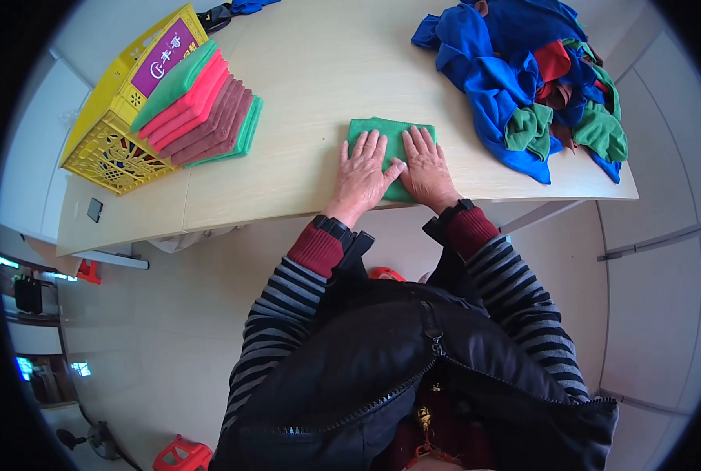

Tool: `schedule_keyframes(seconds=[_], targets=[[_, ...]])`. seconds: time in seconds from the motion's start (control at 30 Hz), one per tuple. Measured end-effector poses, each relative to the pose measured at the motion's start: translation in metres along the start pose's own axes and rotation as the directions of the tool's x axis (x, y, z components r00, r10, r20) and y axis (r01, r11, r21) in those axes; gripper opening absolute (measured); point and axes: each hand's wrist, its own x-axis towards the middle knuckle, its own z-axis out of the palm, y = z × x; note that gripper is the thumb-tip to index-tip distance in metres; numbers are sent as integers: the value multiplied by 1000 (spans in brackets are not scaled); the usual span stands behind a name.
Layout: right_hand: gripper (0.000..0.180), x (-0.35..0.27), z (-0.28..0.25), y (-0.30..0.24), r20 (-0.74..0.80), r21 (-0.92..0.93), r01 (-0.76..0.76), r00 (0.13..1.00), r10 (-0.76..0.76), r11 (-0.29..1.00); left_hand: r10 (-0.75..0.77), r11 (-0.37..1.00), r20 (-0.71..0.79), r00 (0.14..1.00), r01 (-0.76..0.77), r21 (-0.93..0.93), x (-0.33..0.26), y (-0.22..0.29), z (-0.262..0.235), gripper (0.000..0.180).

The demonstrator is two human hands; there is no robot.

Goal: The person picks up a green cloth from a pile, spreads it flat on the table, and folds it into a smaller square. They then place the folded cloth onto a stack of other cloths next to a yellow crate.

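A green cloth [389, 135], folded into a flat square, lies near the table's front edge. Flat on its left part rests my left hand [362, 174], fingers stretched out. My right hand [427, 169] presses on the right part, also with straight fingers, and the thumbs come close together in the middle. To the left stands a stack of folded cloths [205, 118] in green, red and brown, leaning over beside a yellow basket. On the right is a loose heap of crumpled cloths [495, 94], mostly blue, with green, red and brown ones among them.
The yellow plastic basket [115, 153] has openwork sides and a purple label. A small dark flat object [94, 209] lies at the table's left end. Something black and blue [225, 14] sits at the far left. White cabinets [656, 141] stand on the right. A red stool [182, 454] is on the floor.
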Motion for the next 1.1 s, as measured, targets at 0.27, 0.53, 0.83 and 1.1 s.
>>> schedule_keyframes(seconds=[0.27, 0.53, 0.83, 1.1], targets=[[63, 23, -22, 13, 0, -109, 58, 998, -58, 992, 191, 914, -248, 950, -265, -309, -75, 10, -35, 45], [62, 17, -10, -3, 83, -7, 11, 996, -11, 1000, -100, 38, 596, 797, 602, -798, -110, -9, -18, 54], [62, -16, -4, -38, 46, -45, 42, 998, -40, 998, -208, -435, 600, 773, 476, -764, -124, -4, -17, 54], [61, -5, -19, -38, 79, 20, 58, 995, -60, 998, -288, -237, 561, 776, 510, -827, -104, -2, -37, 51]])
